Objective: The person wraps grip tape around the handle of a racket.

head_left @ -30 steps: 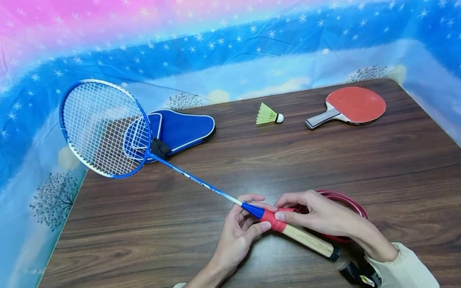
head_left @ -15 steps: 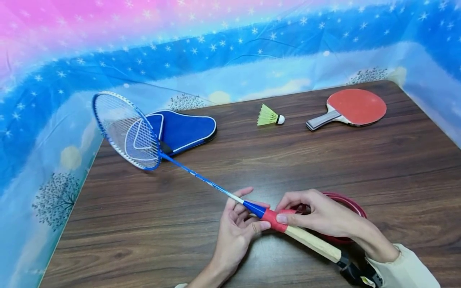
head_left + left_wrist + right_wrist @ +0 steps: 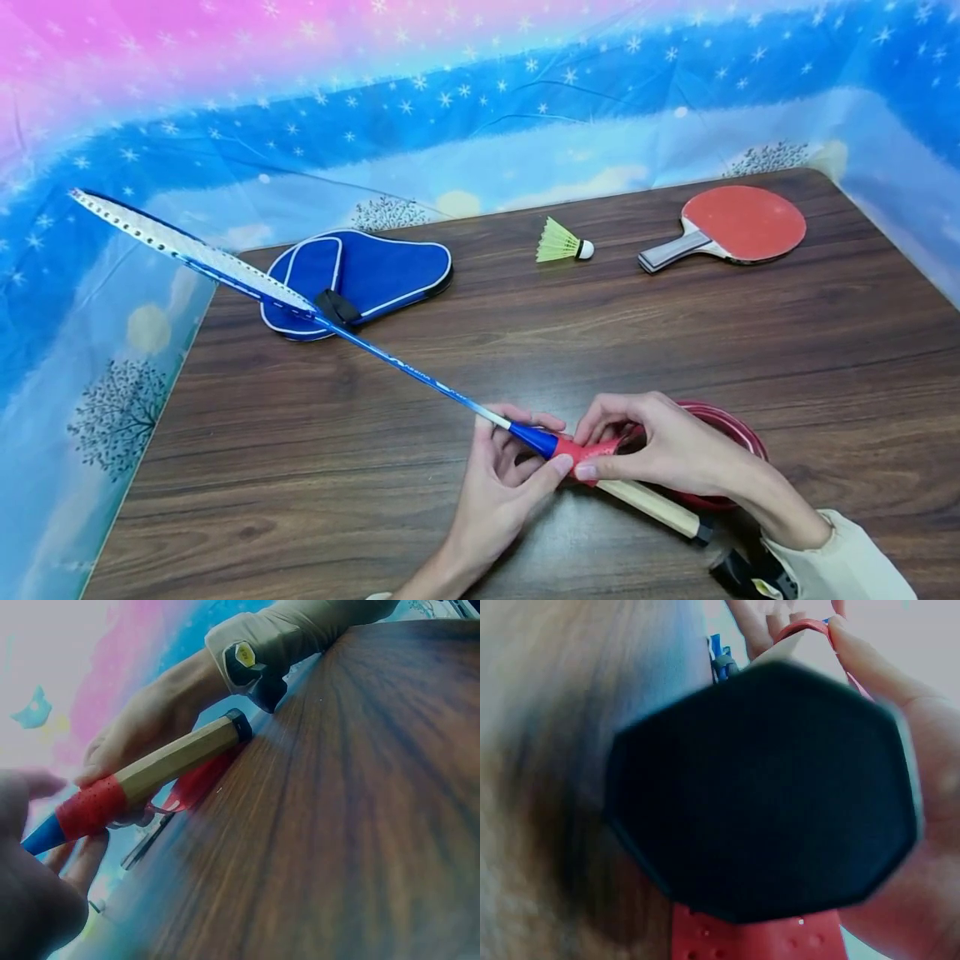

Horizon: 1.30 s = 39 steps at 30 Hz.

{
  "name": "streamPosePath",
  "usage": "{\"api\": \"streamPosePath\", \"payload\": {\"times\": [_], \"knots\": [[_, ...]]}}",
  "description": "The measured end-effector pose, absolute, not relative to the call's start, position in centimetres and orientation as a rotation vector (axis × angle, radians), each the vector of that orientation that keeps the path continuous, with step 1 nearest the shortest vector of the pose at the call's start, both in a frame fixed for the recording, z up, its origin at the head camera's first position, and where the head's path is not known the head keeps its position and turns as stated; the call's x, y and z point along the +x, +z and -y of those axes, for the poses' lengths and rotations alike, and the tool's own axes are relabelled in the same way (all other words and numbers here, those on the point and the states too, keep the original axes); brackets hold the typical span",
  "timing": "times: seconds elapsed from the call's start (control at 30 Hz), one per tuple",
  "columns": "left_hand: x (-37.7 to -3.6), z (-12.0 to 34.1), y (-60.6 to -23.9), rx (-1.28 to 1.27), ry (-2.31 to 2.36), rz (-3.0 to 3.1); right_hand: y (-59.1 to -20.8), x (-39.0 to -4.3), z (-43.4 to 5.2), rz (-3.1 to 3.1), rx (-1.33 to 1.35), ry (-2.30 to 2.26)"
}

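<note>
Fingers, right hand (image 3: 675, 454): curled; thumb and forefinger pinched on the red grip tape (image 3: 588, 452) at the wrapped band of the racket handle (image 3: 648, 505). The loose tape is seen looping behind the hand at 3 o'clock.

Fingers, left hand (image 3: 502, 492): curled around the blue cone of the badminton racket (image 3: 405, 367), thumb pressed just beside the red band, shaft supported from below.

Step in hand, judged: tape being wound onto the bare wooden handle. For a good result, the tape is best kept taut and angled, each turn overlapped evenly, the racket rotated by the left hand while tension is kept by the right.

Racket: lifted off the counter (image 3: 525, 350), head turned edge-on toward 10 o'clock; black butt cap (image 3: 761, 795) filling the right wrist view.

Also on the counter: blue racket cover (image 3: 375, 271) at 11 o'clock; yellow-green shuttlecock (image 3: 562, 243) at 12 o'clock; red table-tennis paddle (image 3: 738, 221) at 1 o'clock, well apart from the hands.
</note>
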<state>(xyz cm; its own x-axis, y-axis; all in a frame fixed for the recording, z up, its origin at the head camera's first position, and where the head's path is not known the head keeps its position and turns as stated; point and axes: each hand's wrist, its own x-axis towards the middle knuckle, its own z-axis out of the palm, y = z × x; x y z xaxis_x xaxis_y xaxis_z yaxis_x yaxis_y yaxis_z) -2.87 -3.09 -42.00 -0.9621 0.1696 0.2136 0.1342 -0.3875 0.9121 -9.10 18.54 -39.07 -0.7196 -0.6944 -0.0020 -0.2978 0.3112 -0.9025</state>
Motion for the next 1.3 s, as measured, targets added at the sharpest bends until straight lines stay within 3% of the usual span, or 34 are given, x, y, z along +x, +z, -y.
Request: {"api": "streamPosePath", "payload": {"times": [0.17,0.43,0.77,1.3], "knots": [[-2.8,2.9,-42.1,0.26,2.494,-1.762,-39.3,-9.0,-18.6,-2.265,-0.905,-1.351],[-2.7,3.0,-41.8,0.264,2.488,-1.767,-39.3,-9.3,-18.9,-2.511,-0.91,-1.185],[-2.7,3.1,-41.6,0.275,2.488,-1.774,-38.7,-9.6,-20.0,-2.397,-0.892,-1.337],[-3.1,3.1,-42.0,0.539,2.58,-1.593,-39.0,-9.2,-19.3,-2.403,-0.935,-1.29]]}}
